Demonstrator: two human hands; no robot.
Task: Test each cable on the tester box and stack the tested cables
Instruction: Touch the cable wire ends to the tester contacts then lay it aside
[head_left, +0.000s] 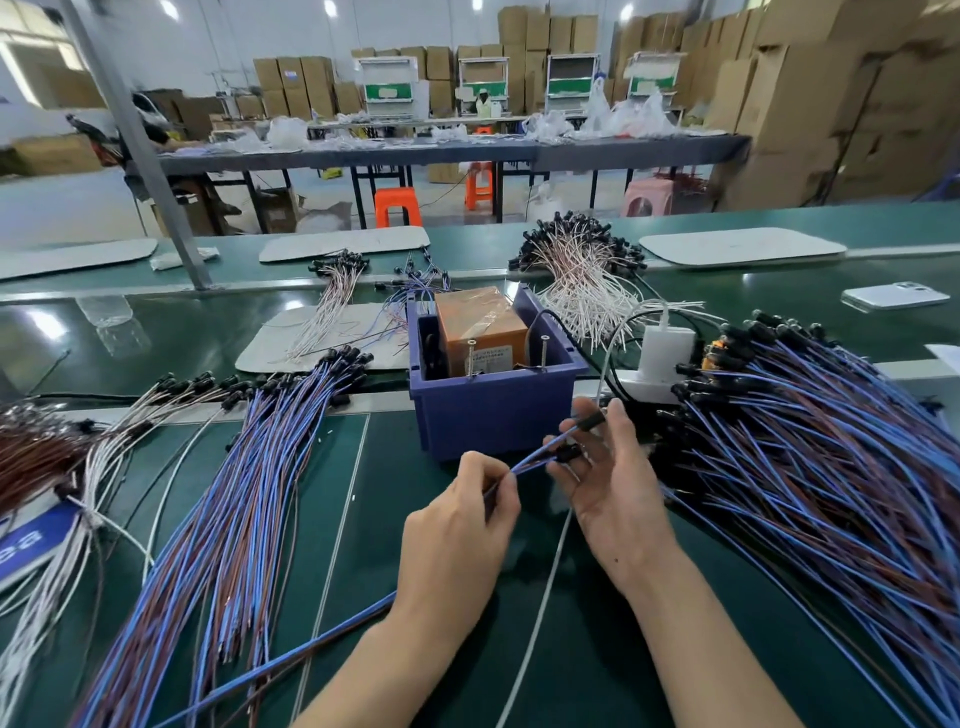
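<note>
The left hand (457, 530) pinches two blue and brown cables (535, 457) by the wires, thumb against curled fingers. The right hand (613, 483), palm up with fingers loosely spread, seems to nip their black ends under the thumb. The cables hang in the air just at 6 o'clock of the tester box (493, 415), clear of its two screws (471, 358).

With two ends held together, one could miss its screw and pass unchecked. The tails trailing to 7 o'clock could snag the white cord (545, 597) between the forearms. The heap (805, 441) at 3 o'clock crowds the right wrist, so a stray cable may be dragged out. It could then reach the stack (234, 493) at 9 o'clock untested.
</note>
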